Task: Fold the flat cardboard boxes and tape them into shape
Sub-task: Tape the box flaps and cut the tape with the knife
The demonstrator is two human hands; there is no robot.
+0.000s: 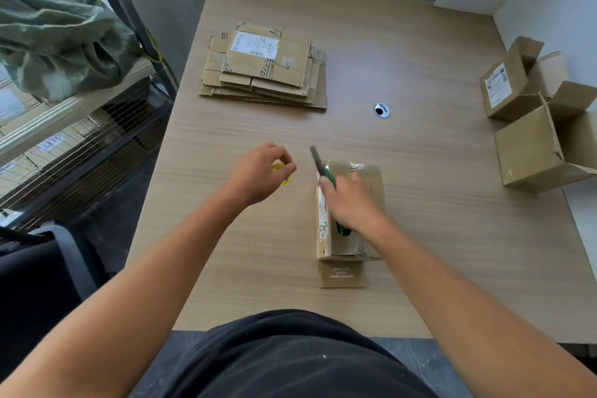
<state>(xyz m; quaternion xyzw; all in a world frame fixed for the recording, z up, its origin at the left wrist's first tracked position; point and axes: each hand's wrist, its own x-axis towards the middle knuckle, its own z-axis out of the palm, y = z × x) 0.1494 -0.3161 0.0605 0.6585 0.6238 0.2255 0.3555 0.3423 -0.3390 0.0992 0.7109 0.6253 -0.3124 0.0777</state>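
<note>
Taping seems the step in hand: the right hand (350, 200) grips a green-handled cutter (316, 160) over the folded box (350, 244) by the surface's near edge. The left hand (258, 173) fingers pinch something yellow (278, 167), blurred. Next likely calls for a clean tape cut.

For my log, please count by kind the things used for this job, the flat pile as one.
Pile of flat boxes: 1
Box in work: 1
Open boxes at right, plainly seen: 2
Green-handled tool, in right hand: 1
Yellow item, in left hand: 1
Total: 6
</note>
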